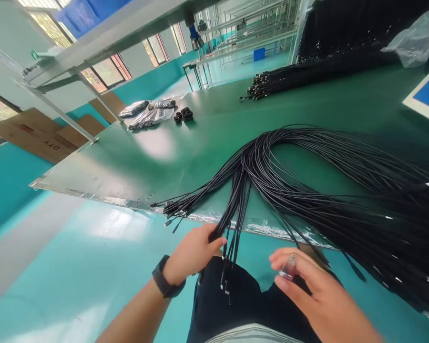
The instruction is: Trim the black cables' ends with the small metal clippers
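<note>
The left hand [196, 250] is the near one: it is wrapped around a bunch of thin, black, bendy cables [239, 188], with the thumb on the side facing the right hand [318, 286]. From this hand, the bunch goes up and a little to the right, over the near edge of the shiny green table [207, 147]. So its long way runs away from the person's lap, and its loose ends hang down by the dark pants [229, 314]. The right hand is to the right of the bunch, apart from it. Its thumb and fingers pinch a small, shiny, see-through thing [288, 267], too blurry to name.

The held cables look smooth and floppy, and some have small light tips. Higher up, they meet a big pile of long black cables [296, 188] on the table. The pile bends round like a hook, then spreads out wide to the right, past the right hand. A smaller group of black cables [203, 190] fans out to the left, and its dark plug ends lie at the table's near edge, a few poking over it. Farther back on the table lies another thick bundle of black cables [289, 78], with pale tips facing left. A black watch [168, 278] sits on the left wrist.
</note>
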Tool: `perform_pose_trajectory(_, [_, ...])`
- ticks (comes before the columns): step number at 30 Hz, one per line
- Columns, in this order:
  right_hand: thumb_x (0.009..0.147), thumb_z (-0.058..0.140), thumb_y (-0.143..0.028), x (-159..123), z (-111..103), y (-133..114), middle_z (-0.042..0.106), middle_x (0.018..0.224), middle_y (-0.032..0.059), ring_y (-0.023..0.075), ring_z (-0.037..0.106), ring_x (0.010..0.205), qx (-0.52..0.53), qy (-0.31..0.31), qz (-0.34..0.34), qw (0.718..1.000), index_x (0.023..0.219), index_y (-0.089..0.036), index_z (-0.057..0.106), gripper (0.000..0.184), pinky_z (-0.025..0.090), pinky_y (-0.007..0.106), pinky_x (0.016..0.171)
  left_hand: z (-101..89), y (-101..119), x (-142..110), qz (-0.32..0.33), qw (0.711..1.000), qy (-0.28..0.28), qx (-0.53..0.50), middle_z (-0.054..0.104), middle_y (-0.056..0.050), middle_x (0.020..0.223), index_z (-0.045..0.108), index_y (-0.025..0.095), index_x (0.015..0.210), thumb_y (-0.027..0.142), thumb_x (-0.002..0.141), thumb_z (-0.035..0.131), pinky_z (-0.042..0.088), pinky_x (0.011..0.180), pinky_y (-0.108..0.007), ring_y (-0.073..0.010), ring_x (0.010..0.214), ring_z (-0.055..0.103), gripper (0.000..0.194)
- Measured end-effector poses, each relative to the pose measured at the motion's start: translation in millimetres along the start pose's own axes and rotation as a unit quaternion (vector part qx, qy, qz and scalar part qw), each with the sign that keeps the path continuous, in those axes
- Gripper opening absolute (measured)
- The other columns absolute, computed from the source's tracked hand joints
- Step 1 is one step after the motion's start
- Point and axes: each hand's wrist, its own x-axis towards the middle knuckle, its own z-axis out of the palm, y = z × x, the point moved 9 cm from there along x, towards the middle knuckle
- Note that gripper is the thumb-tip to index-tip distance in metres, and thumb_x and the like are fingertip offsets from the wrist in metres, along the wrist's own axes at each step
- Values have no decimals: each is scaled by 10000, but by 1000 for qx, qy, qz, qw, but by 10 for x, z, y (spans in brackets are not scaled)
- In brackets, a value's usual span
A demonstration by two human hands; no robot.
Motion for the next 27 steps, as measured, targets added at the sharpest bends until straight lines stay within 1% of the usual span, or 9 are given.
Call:
perform_pose_trajectory(4, [888, 565, -429, 77, 229, 216, 590, 908, 1, 179, 562, 808, 115, -45, 79, 989, 916, -277, 649, 175, 459, 256, 730, -198, -39, -387, 2, 986, 153, 70, 705, -86, 972, 652, 222, 978, 437, 881, 541, 393, 939, -435, -301, 1032, 596, 261])
perform_pose_trajectory(6, [819, 655, -386, 91, 303, 347, 596, 895, 2, 173, 546, 769, 202, -23, 114, 972, 892, -259, 688, 150, 445, 257, 682, -191, -63, -677, 12, 966, 239, 102, 711, -84, 934, 658, 227, 915, 480, 896, 496, 451, 858, -395, -277, 942, 631, 301])
perform_pose_trajectory(8, [743, 726, -353, 98, 390, 472, 591, 791, -6, 154, 515, 668, 283, 1, 141, 949, 865, -234, 712, 171, 415, 255, 594, 105, -251, -801, -34, 979, 177, 99, 724, -73, 900, 671, 235, 888, 498, 916, 453, 494, 771, -365, -255, 845, 659, 342])
perform_pose_trajectory(10, [703, 757, -357, 104, 483, 570, 568, 678, -20, 144, 493, 596, 328, 10, 160, 931, 868, -210, 717, 225, 389, 255, 539, 387, -447, -843, -76, 984, 130, 94, 717, -110, 1078, 658, 221, 1083, 491, 909, 465, 483, 857, -409, -299, 992, 646, 375])
perform_pose_trajectory(13, [685, 781, -392, 114, 567, 643, 593, 678, -12, 152, 530, 620, 346, 7, 165, 924, 886, -191, 709, 293, 428, 269, 577, 819, -677, -746, -91, 995, 24, -25, 610, -144, 1321, 557, 200, 1296, 463, 884, 526, 390, 1017, -433, -328, 1215, 537, 491])
perform_pose_trajectory(17, [698, 796, -392, 68, 559, 690, 638, 761, 7, 164, 574, 691, 360, 7, 173, 917, 910, -187, 704, 310, 480, 299, 678, 1221, -839, -706, -94, 981, -100, -137, 714, -100, 1112, 644, 203, 1169, 397, 872, 558, 476, 900, -350, -263, 1018, 645, 365])
perform_pose_trajectory(20, [754, 770, -373, 11, 518, 687, 640, 778, 10, 160, 579, 692, 367, 2, 174, 914, 933, -186, 697, 269, 493, 305, 690, 1378, -856, -879, -120, 965, -144, -186, 717, -92, 951, 626, 171, 1155, 374, 918, 463, 520, 679, -304, -215, 809, 672, 352])
perform_pose_trajectory(23, [778, 762, -353, -30, 469, 660, 635, 765, 0, 143, 567, 672, 374, -1, 171, 912, 958, -191, 685, 254, 489, 283, 660, 1390, -735, -1125, -144, 943, -153, -256, 681, -85, 932, 566, 151, 1207, 378, 959, 381, 479, 541, -243, -143, 659, 616, 384])
perform_pose_trajectory(27, [785, 765, -323, -58, 418, 573, 642, 814, -2, 132, 571, 704, 387, -1, 163, 908, 940, -206, 678, 212, 489, 266, 696, 1294, -475, -1328, -170, 878, -144, -424, 666, -61, 793, 603, 128, 1177, 426, 952, 461, 324, 412, -176, -77, 522, 424, 400])
